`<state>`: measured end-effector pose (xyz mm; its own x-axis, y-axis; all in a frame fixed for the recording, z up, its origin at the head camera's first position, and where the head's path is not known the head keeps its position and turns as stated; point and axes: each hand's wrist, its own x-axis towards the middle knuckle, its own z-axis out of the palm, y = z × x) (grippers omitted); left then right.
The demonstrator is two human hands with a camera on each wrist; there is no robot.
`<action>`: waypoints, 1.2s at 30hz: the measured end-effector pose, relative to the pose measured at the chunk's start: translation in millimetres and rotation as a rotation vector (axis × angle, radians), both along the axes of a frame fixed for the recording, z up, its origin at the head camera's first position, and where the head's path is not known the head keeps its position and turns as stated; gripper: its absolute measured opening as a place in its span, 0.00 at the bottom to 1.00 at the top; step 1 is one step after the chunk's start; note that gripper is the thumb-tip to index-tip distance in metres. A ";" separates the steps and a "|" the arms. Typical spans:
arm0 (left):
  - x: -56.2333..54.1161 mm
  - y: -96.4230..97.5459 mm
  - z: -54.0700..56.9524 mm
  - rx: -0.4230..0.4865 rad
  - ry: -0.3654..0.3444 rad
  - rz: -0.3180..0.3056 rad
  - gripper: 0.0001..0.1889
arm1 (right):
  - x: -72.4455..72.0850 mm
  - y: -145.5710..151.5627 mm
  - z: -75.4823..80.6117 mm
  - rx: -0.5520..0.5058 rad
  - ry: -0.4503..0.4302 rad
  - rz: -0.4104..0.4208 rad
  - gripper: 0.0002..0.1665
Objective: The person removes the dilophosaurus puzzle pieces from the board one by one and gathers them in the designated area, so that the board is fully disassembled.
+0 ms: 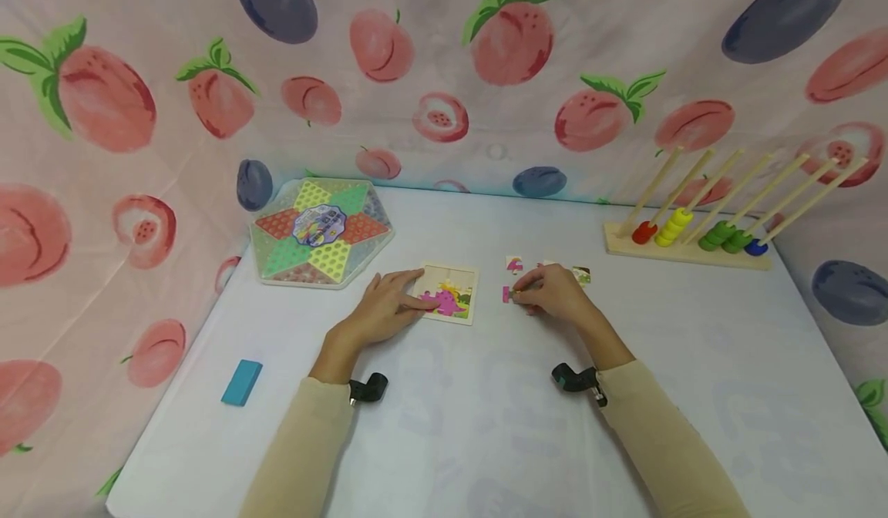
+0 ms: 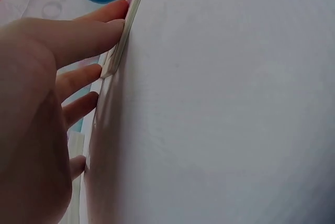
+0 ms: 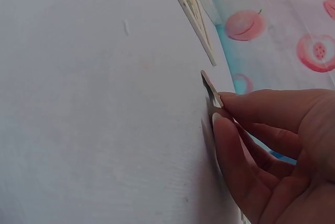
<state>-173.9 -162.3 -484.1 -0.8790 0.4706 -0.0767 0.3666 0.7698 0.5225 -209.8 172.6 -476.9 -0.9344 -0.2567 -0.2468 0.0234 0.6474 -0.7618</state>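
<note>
Near the middle of the white table (image 1: 451, 425), a small wooden puzzle tray (image 1: 433, 275) lies flat, its near part filled with fitted pieces (image 1: 452, 303) showing a pink dinosaur, while bare wood shows in its far part. The left hand (image 1: 385, 306) rests on the tray with fingers loosely spread and thumb over the picture, apparently steadying it. Apart from it on the right, the right hand (image 1: 555, 293) pinches a puzzle piece (image 3: 209, 86) between thumb and fingertip; whether that tilted piece touches the table I cannot tell. Loose pieces (image 1: 514, 264) lie just beyond that hand. The step looks like choosing and lifting a piece; the next move likely calls for carrying it left, turning it to match a gap and pressing it flat.
</note>
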 end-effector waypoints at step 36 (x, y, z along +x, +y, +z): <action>-2.2 -1.5 -0.3 0.028 -0.050 0.009 0.21 | -0.1 -9.2 -0.5 0.162 0.080 -0.018 0.10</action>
